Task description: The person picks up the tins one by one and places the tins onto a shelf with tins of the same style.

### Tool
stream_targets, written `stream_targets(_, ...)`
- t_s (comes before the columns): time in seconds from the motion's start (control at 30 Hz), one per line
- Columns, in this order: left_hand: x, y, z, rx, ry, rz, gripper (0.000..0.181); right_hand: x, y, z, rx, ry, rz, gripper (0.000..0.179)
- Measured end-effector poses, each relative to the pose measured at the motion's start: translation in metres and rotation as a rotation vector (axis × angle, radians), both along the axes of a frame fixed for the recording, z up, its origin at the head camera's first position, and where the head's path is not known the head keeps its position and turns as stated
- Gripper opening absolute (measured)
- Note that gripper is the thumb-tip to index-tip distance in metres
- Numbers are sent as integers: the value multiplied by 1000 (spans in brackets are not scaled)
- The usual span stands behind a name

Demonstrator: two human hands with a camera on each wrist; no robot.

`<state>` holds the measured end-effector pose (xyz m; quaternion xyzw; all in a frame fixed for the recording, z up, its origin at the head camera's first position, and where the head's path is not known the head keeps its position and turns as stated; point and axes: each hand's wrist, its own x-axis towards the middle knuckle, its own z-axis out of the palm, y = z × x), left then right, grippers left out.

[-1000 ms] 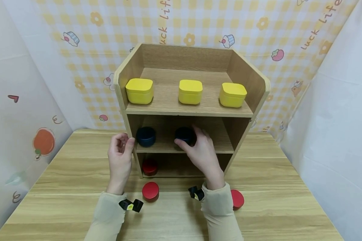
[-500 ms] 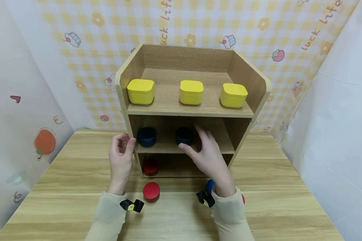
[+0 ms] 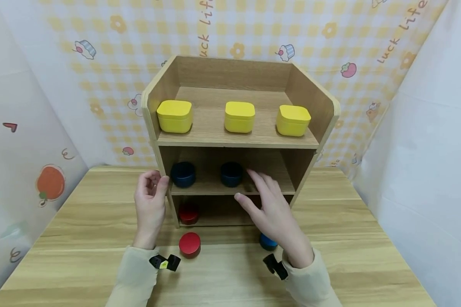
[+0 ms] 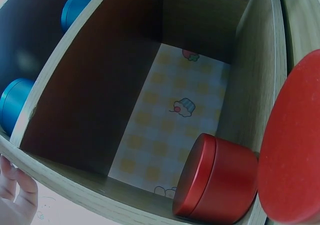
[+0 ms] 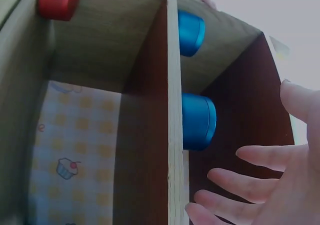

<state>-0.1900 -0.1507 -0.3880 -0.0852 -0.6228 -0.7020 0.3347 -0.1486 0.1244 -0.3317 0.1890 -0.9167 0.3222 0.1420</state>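
Observation:
My right hand [image 3: 274, 213] is spread just in front of the middle shelf, holding nothing. To its left, a round blue tin [image 3: 231, 175] stands mid-shelf; in the right wrist view this blue tin [image 5: 198, 121] is apart from the fingertips. A second blue tin [image 3: 183, 175] is at that shelf's left end. My left hand [image 3: 150, 209] is at the left side of the wooden shelf unit [image 3: 230, 144], fingers loosely curled, thumb at the side panel's front edge. Below, a red tin [image 3: 188, 214] sits in the bottom compartment's left corner.
Three yellow lidded boxes [image 3: 240, 117] line the top shelf. On the table [image 3: 80, 256], a red tin [image 3: 190, 245] stands before the unit, and a blue tin [image 3: 267, 243] is partly hidden by my right hand. A patterned cloth [image 3: 119, 76] hangs behind.
My right hand has let go of the middle blue tin and drawn back to the right and towards me. It uncovers a blue tin on the table. My left hand stays at the unit's side.

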Motion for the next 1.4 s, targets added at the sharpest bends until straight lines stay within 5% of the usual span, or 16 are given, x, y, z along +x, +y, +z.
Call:
stream_targets(0.63, -2, 0, -1, -6, 9, -4, 11, 21, 42, -40, 115, 194, 143, 27)
stream_targets(1.0, -1, -1, -2, -23, 9, 13, 11, 17, 52, -66, 208, 78, 172, 32)
stream_targets(1.4, -1, -1, -2, -37, 9, 18, 12, 5, 71, -73, 342, -240, 284, 45)
